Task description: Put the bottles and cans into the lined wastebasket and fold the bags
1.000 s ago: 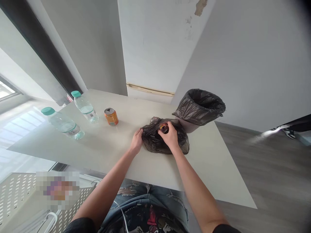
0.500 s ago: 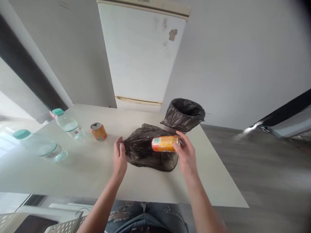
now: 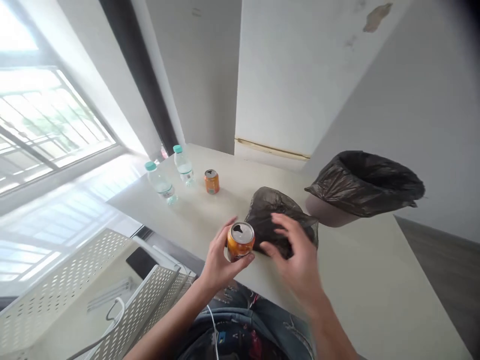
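Observation:
An opened orange drink can (image 3: 240, 241) stands upright in my left hand (image 3: 221, 257), its fingers wrapped round the side. To its right my right hand (image 3: 298, 252) is held apart from the can, fingers spread and slightly blurred, with nothing in them. Behind both hands a black plastic bag (image 3: 275, 205) lies crumpled on the white table (image 3: 356, 270); my right hand partly covers it. Farther back on the left a second orange can (image 3: 212, 182) stands upright, its top opened too.
Two clear plastic bottles with green caps, a nearer bottle (image 3: 161, 184) and a farther bottle (image 3: 183, 166), stand at the table's left end. A bin lined with a black bag (image 3: 337, 187) is at the back right. Below left sits a perforated cream rack (image 3: 75, 270) with a cable.
The can has passed from my right hand to my left, which has let go of the black bag. My right hand is now spread and unloaded. The view has swung left.

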The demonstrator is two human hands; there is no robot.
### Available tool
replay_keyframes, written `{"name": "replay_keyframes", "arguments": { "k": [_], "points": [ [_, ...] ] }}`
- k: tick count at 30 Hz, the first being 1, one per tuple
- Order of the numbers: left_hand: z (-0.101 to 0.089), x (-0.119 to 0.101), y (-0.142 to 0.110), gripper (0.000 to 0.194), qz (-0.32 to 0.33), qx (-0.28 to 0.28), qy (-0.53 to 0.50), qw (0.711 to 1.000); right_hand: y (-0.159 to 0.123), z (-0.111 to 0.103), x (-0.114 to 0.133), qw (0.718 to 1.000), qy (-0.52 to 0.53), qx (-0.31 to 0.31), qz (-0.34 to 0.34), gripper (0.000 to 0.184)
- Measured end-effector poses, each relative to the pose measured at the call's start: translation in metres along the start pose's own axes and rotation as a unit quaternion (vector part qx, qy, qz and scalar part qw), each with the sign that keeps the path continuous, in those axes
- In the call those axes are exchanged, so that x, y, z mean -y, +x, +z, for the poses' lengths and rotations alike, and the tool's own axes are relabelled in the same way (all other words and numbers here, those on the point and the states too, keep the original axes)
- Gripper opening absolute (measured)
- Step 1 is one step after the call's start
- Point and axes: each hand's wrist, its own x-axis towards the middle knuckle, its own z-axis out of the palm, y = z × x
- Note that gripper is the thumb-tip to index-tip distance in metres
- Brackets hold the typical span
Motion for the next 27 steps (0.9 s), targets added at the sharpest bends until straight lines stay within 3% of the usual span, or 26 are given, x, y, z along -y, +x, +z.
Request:
{"name": "replay_keyframes", "arguments": {
  "k": [2,3,7,11,14,17,20,22,23,25,27],
  "points": [
    [-0.017,0.003,-0.003,0.049,0.020,-0.058,-0.023,0.998,0.007,-0.018,-0.028,0.987,-0.127,-0.087,-0.054,0.037],
    [-0.025,0.007,-0.003,0.049,0.023,-0.081,-0.038,0.996,0.011,-0.026,-0.044,0.978,-0.179,-0.080,-0.066,0.039],
    [-0.053,0.043,0.014,0.046,-0.008,-0.152,-0.036,0.988,0.025,-0.040,-0.106,0.964,-0.249,0.084,-0.050,0.066],
    [-0.070,0.093,0.049,0.052,-0.055,-0.217,0.083,0.971,0.015,-0.041,-0.129,0.963,-0.236,0.130,0.007,0.042],
    [-0.078,0.122,0.069,0.058,-0.083,-0.246,0.133,0.956,-0.002,-0.053,-0.123,0.973,-0.201,0.114,0.026,0.029],
    [-0.085,0.136,0.081,0.066,-0.102,-0.257,0.123,0.953,-0.020,-0.070,-0.110,0.979,-0.183,0.080,0.030,0.026],
    [-0.087,0.129,0.081,0.083,-0.077,-0.307,0.138,0.939,-0.040,-0.079,-0.090,0.980,-0.185,0.063,0.038,0.026],
    [-0.084,0.111,0.072,0.088,-0.013,-0.366,0.173,0.914,-0.055,-0.081,-0.070,0.975,-0.177,0.128,0.043,0.029],
    [-0.079,0.099,0.065,0.081,0.021,-0.377,0.184,0.908,-0.062,-0.083,-0.058,0.967,-0.166,0.187,0.046,0.034],
    [-0.066,0.075,0.047,0.051,0.064,-0.323,0.172,0.929,-0.073,-0.088,-0.037,0.943,-0.132,0.301,0.057,0.046],
    [-0.046,0.055,0.030,0.048,0.049,-0.185,0.134,0.972,-0.076,-0.095,-0.026,0.937,-0.084,0.327,0.090,0.044]
  ]
}}
